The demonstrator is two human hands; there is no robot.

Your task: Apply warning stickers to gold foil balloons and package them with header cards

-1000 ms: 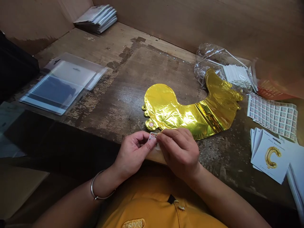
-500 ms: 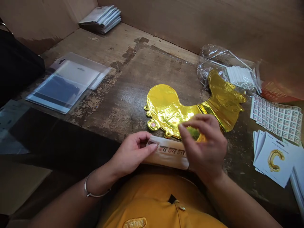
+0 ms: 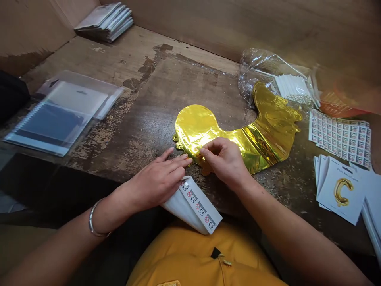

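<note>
A shiny gold foil balloon point(image 3: 196, 119), flat and curved, lies on the worn wooden table with small tabs along its near edge. My left hand point(image 3: 163, 178) reaches over the edge, its fingertips at a tab of the balloon. Under that hand hangs a folded white sheet of stickers point(image 3: 198, 204) printed with CE marks, held with the thumb hidden. My right hand point(image 3: 226, 161) is closed in a pinch at the balloon's lower edge, close to the left fingertips. What sits in the pinch is too small to make out.
Clear plastic sleeves point(image 3: 59, 115) lie at the left, and a stack of packets point(image 3: 105, 20) stands in the back corner. On the right are a clear bag of white sticks point(image 3: 291, 87), sticker sheets point(image 3: 339, 137), balloon cards point(image 3: 341, 190) and an orange basket point(image 3: 342, 101).
My right hand has moved left and down onto the balloon's near edge. My left hand has reached forward to the tabs, and the sticker sheet has swung to a downward slant.
</note>
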